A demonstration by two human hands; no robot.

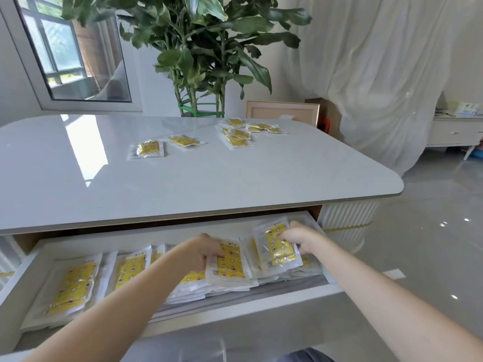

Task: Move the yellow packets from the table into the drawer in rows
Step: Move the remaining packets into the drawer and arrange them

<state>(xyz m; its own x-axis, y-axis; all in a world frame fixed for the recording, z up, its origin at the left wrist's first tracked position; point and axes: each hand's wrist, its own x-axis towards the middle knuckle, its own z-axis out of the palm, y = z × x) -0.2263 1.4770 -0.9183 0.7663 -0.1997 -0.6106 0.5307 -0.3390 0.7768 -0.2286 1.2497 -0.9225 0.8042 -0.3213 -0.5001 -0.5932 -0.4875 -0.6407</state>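
1. Step in hand: laying packets into the drawer [261,305], lower frame, where rows fill its left side and middle.
2. The left hand [206,250] curls its fingers round a centre packet [231,262]. The right hand [298,240] pinches a tilted packet [279,246] just right of it.
3. Loose packets [236,133] lie on the table [235,178], upper centre.
4. Next, I judge: settle both flat in line, let go, then reach up for the rest.
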